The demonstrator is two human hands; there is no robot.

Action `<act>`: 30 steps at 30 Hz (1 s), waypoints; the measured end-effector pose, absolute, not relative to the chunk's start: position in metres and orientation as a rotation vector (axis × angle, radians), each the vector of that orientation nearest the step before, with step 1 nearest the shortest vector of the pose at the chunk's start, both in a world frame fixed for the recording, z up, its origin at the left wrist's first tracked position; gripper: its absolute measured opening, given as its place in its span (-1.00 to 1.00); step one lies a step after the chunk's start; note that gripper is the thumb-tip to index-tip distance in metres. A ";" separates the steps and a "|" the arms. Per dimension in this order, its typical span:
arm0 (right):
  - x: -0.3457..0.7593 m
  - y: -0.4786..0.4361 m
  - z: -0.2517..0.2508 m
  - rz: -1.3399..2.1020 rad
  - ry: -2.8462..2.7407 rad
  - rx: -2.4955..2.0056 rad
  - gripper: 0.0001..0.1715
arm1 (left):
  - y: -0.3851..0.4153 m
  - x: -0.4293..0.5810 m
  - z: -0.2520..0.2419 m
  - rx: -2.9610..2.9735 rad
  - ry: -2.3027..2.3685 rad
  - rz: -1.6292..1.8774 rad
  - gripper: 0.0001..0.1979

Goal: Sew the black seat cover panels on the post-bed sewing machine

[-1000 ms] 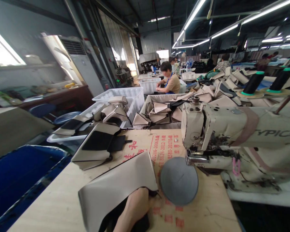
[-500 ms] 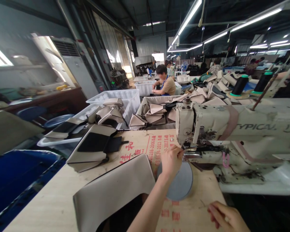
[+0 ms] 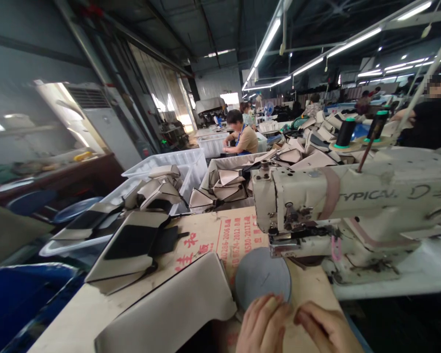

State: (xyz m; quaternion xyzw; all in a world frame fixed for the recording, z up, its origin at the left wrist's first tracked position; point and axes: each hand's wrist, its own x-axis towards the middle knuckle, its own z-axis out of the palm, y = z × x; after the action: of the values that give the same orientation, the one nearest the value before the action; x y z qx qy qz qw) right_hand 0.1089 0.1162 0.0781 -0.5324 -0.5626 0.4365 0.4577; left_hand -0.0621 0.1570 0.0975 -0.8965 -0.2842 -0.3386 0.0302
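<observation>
My left hand (image 3: 262,323) is low in the frame, over the near edge of a round grey disc (image 3: 261,274) on the wooden tabletop. Its fingers are bent and drawn together; whatever they pinch is too small to make out. Just to the right is my right hand (image 3: 325,327), thumb and fingers also closed, with a small gap between the two hands. A beige bag piece with dark edging (image 3: 169,309) lies to the left of my hands. Above the disc stands the head of a sewing machine (image 3: 297,196), its needle area free of both hands.
Another beige and black bag piece (image 3: 130,245) lies at the table's left side. White plastic bins (image 3: 194,169) full of similar pieces stand beyond. A blue-lined container (image 3: 25,304) is at lower left. Black thread cones (image 3: 344,132) rise behind the machine. A co-worker (image 3: 245,139) sits farther back.
My left hand has come down from the machine's needle area to beside my right hand. My right hand has shifted slightly left. The view has turned a little to the right.
</observation>
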 end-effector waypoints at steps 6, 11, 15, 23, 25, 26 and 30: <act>0.137 0.108 0.078 1.024 -1.379 -1.370 -0.56 | 0.185 -0.026 0.120 -3.046 -0.600 -0.923 -0.77; 0.174 0.124 0.053 1.043 -0.725 -1.430 -0.55 | 0.182 -0.022 0.113 -3.013 -0.872 -1.128 -0.83; 0.206 0.160 0.035 1.163 -0.309 -1.365 -0.51 | 0.166 -0.023 0.117 -2.865 -1.179 -1.290 -0.88; 0.220 0.173 0.039 1.357 -0.316 -1.157 -0.64 | 0.147 -0.027 0.124 -2.826 -1.557 -1.459 -0.86; 0.205 0.145 0.036 1.400 -0.361 -1.146 -0.60 | 0.147 -0.028 0.122 -2.838 -1.657 -1.534 -0.87; 0.196 0.130 0.036 1.419 -0.409 -1.125 -0.57 | 0.147 -0.028 0.121 -2.840 -1.698 -1.568 -0.87; 0.160 0.087 0.051 1.313 -0.646 -1.233 -0.51 | 0.149 -0.025 0.122 -2.832 -1.786 -1.674 -0.87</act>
State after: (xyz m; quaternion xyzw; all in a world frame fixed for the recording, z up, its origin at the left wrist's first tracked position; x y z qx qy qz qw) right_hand 0.1601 0.0868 0.0511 -0.5268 -0.2761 0.5609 0.5759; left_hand -0.0246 0.1494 0.1220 -0.7226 -0.4556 -0.4272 -0.2963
